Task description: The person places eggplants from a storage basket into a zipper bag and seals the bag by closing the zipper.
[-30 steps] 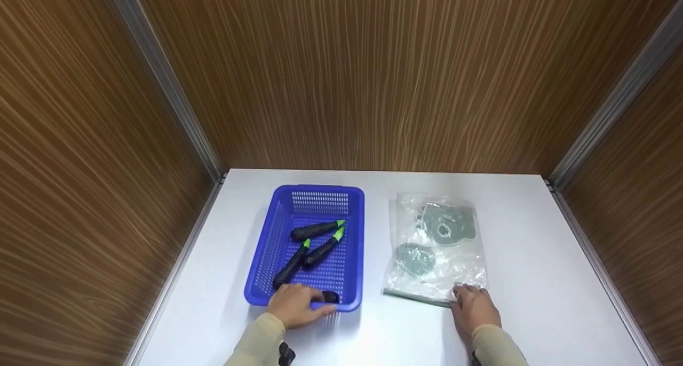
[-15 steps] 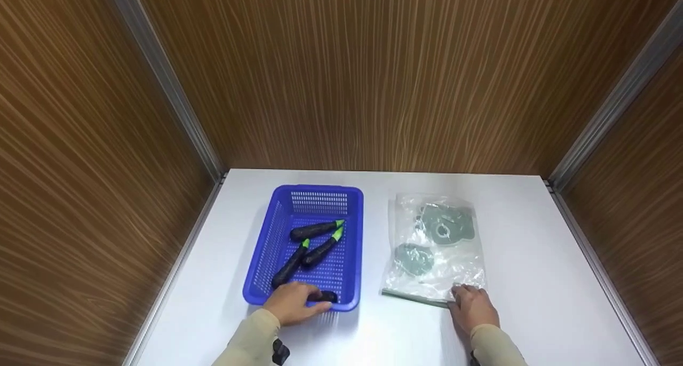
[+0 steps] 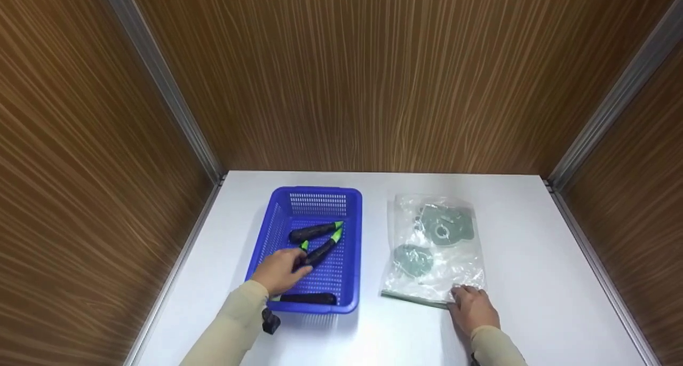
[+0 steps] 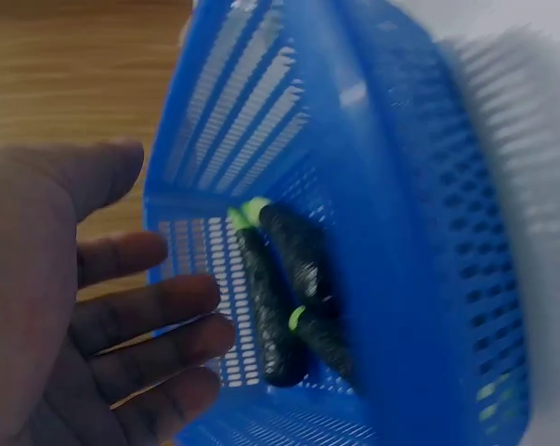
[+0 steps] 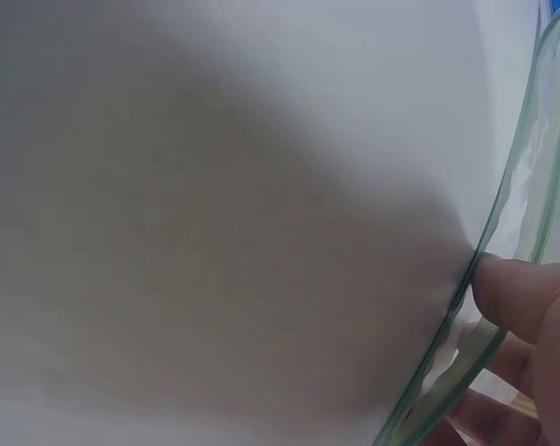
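Observation:
My left hand (image 3: pixel 279 272) is over the blue plastic basket (image 3: pixel 356 248), overlapping a dark eggplant (image 3: pixel 304 245) whose green tip shows past the fingers. In the left wrist view that hand (image 4: pixel 122 325) has its fingers spread, with nothing between them. Two more eggplants lie by the basket's middle, an upper one (image 3: pixel 312 232) and a slanting one (image 3: pixel 325 248). Another eggplant (image 3: pixel 309 299) lies along the near wall. My right hand (image 3: pixel 474 308) pinches the green-edged mouth of a clear zip bag (image 3: pixel 453 275); in the right wrist view the bag's lips (image 5: pixel 549 186) stand slightly apart.
The basket and the flat bag lie side by side on a white table (image 3: pixel 405 339). Wood-grain panels (image 3: pixel 341 88) enclose the table at the back and both sides, with metal strips at the corners. The bag bears green printed shapes (image 3: pixel 448 224).
My left hand has left the near eggplant and moved up and left over the basket, to the eggplant at its middle left. The near eggplant lies uncovered. My right hand stays at the bag.

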Demonstrator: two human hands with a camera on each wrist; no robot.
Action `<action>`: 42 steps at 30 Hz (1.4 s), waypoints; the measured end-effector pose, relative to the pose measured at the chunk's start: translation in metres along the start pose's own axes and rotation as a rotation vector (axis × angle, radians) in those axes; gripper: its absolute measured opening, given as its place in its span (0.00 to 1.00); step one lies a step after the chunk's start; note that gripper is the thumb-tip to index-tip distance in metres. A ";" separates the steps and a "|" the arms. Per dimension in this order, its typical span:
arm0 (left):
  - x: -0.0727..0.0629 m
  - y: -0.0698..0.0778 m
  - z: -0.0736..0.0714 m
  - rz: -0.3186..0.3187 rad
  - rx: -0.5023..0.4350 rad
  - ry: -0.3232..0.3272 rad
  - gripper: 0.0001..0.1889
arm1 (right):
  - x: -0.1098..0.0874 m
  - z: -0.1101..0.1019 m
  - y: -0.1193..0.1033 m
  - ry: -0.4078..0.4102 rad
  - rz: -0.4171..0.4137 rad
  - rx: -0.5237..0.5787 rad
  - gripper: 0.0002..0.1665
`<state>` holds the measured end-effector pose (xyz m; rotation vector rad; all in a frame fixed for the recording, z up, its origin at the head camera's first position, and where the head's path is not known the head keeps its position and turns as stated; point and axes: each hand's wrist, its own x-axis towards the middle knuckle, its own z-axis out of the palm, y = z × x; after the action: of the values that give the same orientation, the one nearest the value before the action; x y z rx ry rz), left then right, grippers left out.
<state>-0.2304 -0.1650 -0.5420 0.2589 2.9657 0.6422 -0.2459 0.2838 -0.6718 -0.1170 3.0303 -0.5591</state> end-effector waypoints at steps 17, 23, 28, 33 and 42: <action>0.060 -0.014 -0.008 -0.093 0.060 0.051 0.25 | -0.004 -0.002 0.002 -0.036 0.027 -0.006 0.22; 0.076 -0.025 -0.006 -0.144 0.056 -0.005 0.30 | -0.006 0.001 0.001 -0.022 0.023 0.002 0.21; 0.085 -0.037 0.001 -0.190 0.059 -0.043 0.33 | -0.005 0.001 -0.001 -0.023 0.015 0.002 0.21; 0.098 -0.048 0.010 -0.191 0.070 -0.051 0.33 | -0.002 -0.001 0.000 -0.021 0.021 -0.008 0.22; 0.109 -0.057 0.020 -0.230 0.094 -0.072 0.34 | -0.002 -0.002 0.001 -0.028 0.031 -0.012 0.22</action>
<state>-0.3428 -0.1875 -0.5900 -0.0521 2.8991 0.4564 -0.2443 0.2851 -0.6703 -0.0772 3.0034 -0.5330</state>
